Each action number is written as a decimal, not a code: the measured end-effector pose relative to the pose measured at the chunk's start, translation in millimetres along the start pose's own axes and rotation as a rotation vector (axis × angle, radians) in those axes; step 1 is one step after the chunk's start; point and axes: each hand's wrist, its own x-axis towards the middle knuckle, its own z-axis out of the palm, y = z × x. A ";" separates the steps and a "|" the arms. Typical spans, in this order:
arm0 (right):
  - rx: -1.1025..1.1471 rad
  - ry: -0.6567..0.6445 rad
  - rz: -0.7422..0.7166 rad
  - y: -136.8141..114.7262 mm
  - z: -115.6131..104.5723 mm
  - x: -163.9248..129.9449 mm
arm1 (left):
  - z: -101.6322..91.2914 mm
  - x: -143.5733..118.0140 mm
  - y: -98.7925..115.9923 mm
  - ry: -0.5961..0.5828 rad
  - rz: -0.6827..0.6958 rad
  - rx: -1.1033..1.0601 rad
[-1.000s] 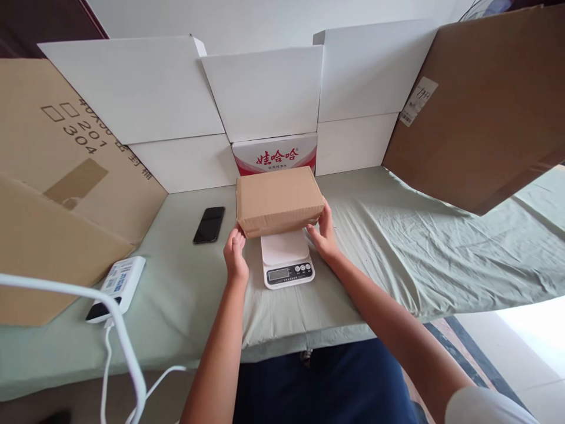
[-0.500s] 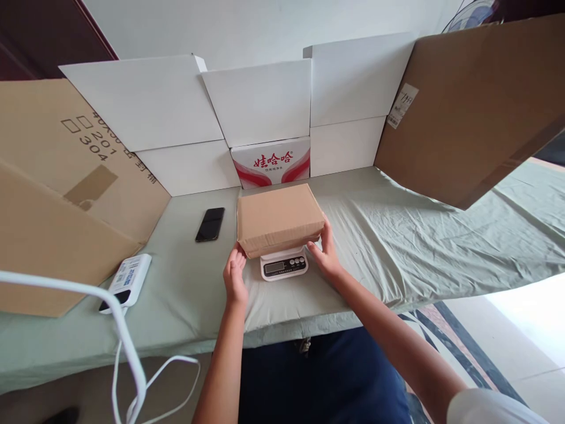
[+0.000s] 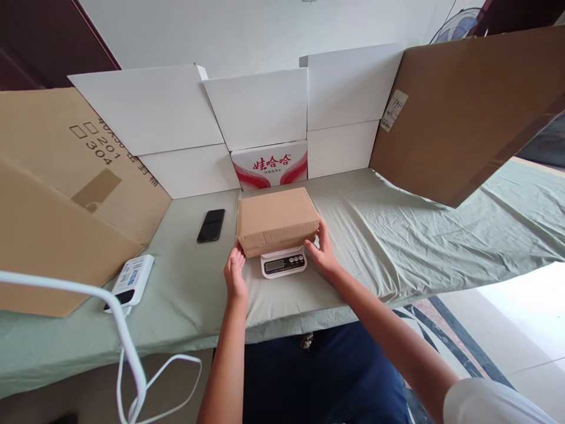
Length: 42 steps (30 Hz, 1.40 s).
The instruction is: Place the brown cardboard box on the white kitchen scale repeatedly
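A closed brown cardboard box (image 3: pixel 277 219) sits over a small white digital scale (image 3: pixel 283 264), hiding the scale's platform; only the front with its display and buttons shows. My left hand (image 3: pixel 235 271) holds the box at its front left corner, fingers partly under the edge. On the opposite side, my right hand (image 3: pixel 321 247) grips the front right corner, thumb at the front and fingers along the side. Whether the box rests fully on the scale I cannot tell.
A black phone (image 3: pixel 210 225) lies left of the box. Farther left are a white power bank (image 3: pixel 132 281) and a white cable (image 3: pixel 128 341). White boxes (image 3: pixel 260 109) line the back of the green cloth (image 3: pixel 353 235); large cartons (image 3: pixel 459 112) stand at both sides.
The view has shifted slightly. Both hands keep their places at the box's front corners, and the box stays over the scale, perhaps a touch lower.
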 end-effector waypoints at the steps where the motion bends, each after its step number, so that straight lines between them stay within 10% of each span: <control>1: 0.000 -0.001 0.000 0.1 0.0 -0.1 | 0.0 -0.1 0.4 0.001 -0.002 0.002; 42: 0.046 0.036 0.052 -7.9 -3.4 2.3 | -3.3 -1.1 -0.6 0.019 0.074 -0.006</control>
